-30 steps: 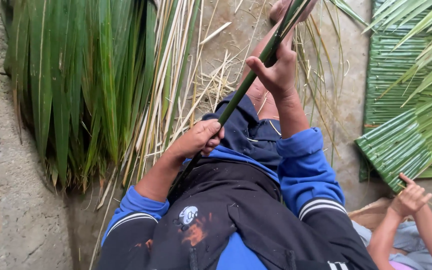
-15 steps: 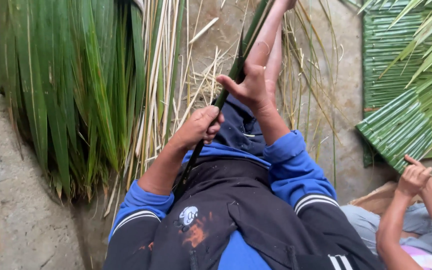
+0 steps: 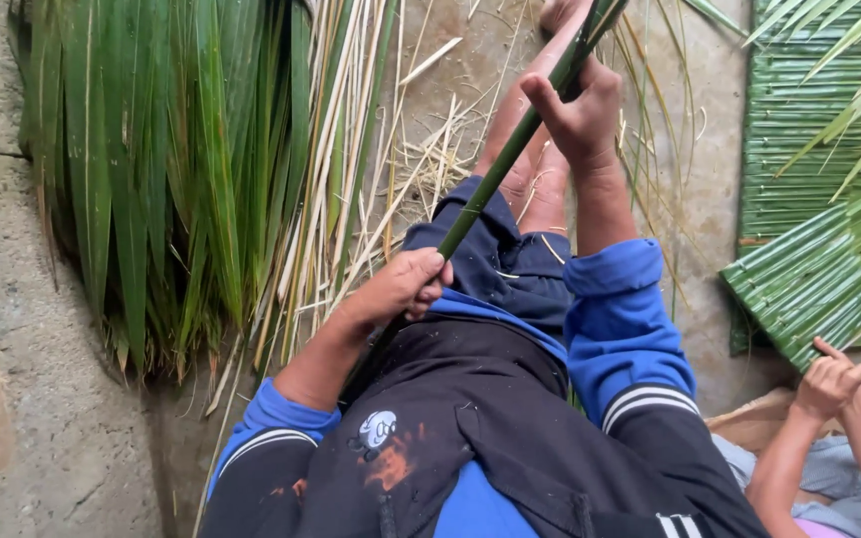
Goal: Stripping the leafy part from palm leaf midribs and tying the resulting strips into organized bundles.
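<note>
Overhead, left hand (image 3: 401, 284) and right hand (image 3: 580, 100) both closed around green stalk (image 3: 510, 159), apparently palm midrib, over outstretched legs (image 3: 535, 169).

The person wears a dark, nearly black top (image 3: 470, 418) with bright blue sleeves. The right sleeve (image 3: 620, 319) is pushed up to the forearm, and below its blue part run two white stripes on a black band. The left sleeve (image 3: 271, 428) is blue at the cuff too, with a thin white line where it meets the black. On the chest sits a small round white badge (image 3: 379, 428), and just under the badge an orange-red smear. Blue cloth shows again at the hem, below the badge. Beyond the top come dark navy shorts (image 3: 495, 254), then bare legs. Both forearms and hands are uncovered.
</note>
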